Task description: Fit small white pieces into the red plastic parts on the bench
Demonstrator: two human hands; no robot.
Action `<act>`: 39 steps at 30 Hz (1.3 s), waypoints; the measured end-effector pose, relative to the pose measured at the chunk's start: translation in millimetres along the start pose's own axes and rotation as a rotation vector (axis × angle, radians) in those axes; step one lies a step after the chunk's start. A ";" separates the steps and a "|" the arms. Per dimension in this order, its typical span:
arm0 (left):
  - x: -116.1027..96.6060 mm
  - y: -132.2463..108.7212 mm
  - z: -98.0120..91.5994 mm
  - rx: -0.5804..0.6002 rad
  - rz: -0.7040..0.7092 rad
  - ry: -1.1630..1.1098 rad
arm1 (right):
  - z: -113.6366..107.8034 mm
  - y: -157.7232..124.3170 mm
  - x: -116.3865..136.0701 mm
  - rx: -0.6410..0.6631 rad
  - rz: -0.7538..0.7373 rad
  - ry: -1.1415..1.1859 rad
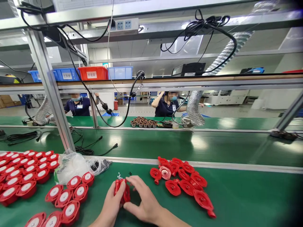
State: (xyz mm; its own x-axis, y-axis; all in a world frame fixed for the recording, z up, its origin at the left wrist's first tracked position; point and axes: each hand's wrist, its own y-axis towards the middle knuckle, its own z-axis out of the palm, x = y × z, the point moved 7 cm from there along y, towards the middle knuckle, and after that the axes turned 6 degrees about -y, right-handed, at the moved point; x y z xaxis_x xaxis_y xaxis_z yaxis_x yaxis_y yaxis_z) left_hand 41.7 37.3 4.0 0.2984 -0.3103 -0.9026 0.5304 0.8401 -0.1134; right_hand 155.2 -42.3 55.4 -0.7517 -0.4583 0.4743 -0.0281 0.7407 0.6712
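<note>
Both my hands hold one red plastic part (124, 193) just above the green bench. My left hand (114, 201) grips its left side with fingers curled round it. My right hand (142, 198) covers its right side, thumb under and fingers pressed on top. A loose pile of red plastic covers (183, 183) lies to the right of my hands. To the left stand several red round parts with white centres (63, 197), some in rows (22, 171). A few tiny white and black bits (120, 175) lie just beyond the held part.
Clear plastic bags (75, 165) lie beyond the left rows. A metal frame post (53, 94) rises at left, with cables hanging. Past a green conveyor (165, 145), two people work at the far bench near brown wound parts (144, 122) and a foil hose (195, 107).
</note>
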 end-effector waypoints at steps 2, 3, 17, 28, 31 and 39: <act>1.0 0.5 0.4 0.016 0.023 0.056 | 5.1 -1.8 -1.6 0.014 -0.041 -0.014; 2.9 0.6 0.1 0.020 0.021 0.097 | 6.9 -2.9 -1.6 0.002 -0.077 -0.031; -10.9 -22.7 26.6 0.568 0.430 1.197 | -24.3 -1.4 -52.7 -0.015 0.241 -0.744; -56.2 -0.5 -3.8 0.172 0.533 1.075 | -3.3 3.1 -46.9 0.200 0.179 -0.721; -58.4 18.0 -20.1 0.089 0.487 1.175 | -2.1 1.9 -52.4 0.264 0.233 -0.667; -49.8 37.3 -39.5 0.098 0.531 1.231 | 3.1 12.2 -42.3 0.214 0.205 -0.656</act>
State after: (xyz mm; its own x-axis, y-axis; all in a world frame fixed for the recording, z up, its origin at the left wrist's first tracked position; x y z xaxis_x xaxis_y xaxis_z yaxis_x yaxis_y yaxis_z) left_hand 15.3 101.6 28.3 -0.3904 0.6831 -0.6173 0.6432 0.6820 0.3479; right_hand 184.6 -12.4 41.8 -0.9948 0.0402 0.0940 0.0783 0.8909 0.4473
